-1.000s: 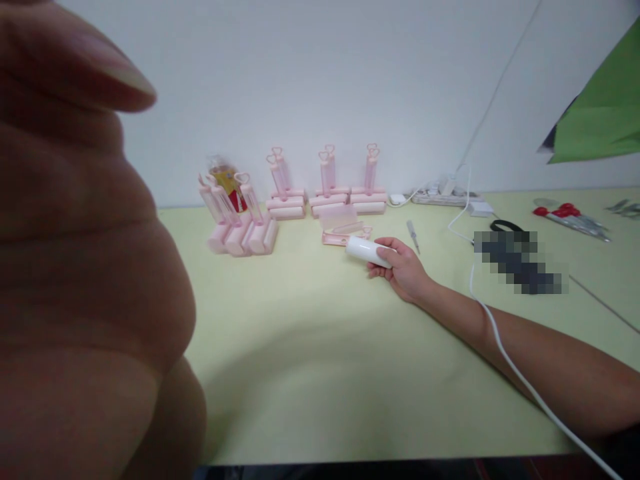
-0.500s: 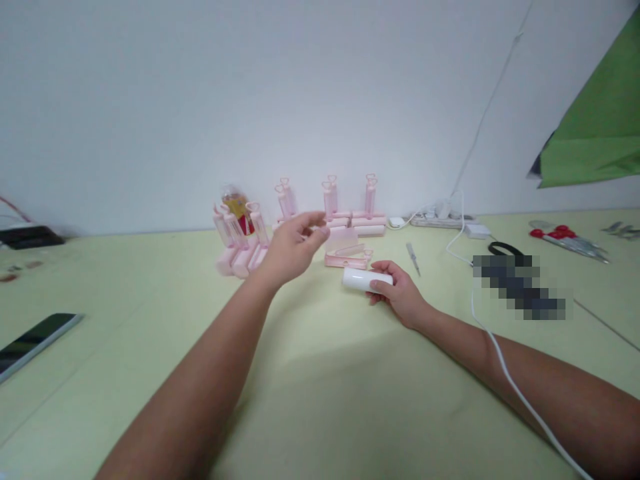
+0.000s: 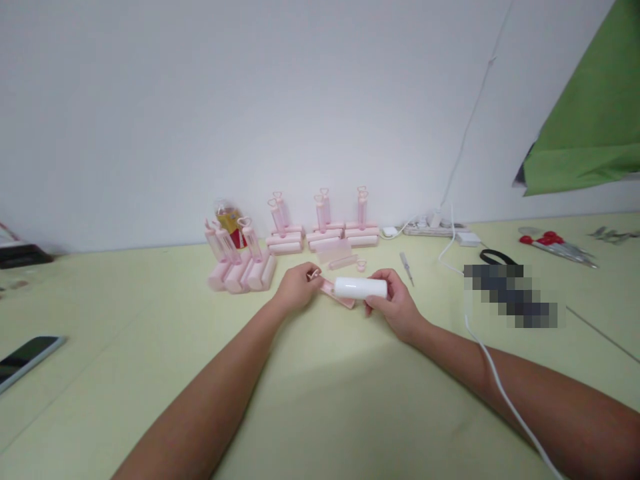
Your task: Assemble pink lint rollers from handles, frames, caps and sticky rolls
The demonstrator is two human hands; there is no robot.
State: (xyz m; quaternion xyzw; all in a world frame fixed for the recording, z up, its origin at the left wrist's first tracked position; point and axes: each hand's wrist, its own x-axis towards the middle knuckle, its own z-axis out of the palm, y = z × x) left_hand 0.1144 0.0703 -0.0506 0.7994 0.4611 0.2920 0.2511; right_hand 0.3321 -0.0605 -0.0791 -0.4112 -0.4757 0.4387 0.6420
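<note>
My right hand is closed around the right end of a smooth white cylinder, which lies level above the table. My left hand pinches the left end of a pink trough-like plastic part, tilted down to the right. The cylinder covers some of that part. Just behind the hands lie a clear pink tube, a small pink ring-topped piece and a translucent pink sheet-like piece.
Several pink units with heart-topped tubes stand along the wall, more at the left. A screwdriver, power strip, red-handled scissors and a phone lie about. A white cable crosses over my right forearm.
My left hand has come down and taken hold of the pink trough-like part, drawing it nearer and tilting it. My right hand still holds the white cylinder, now over that part.
</note>
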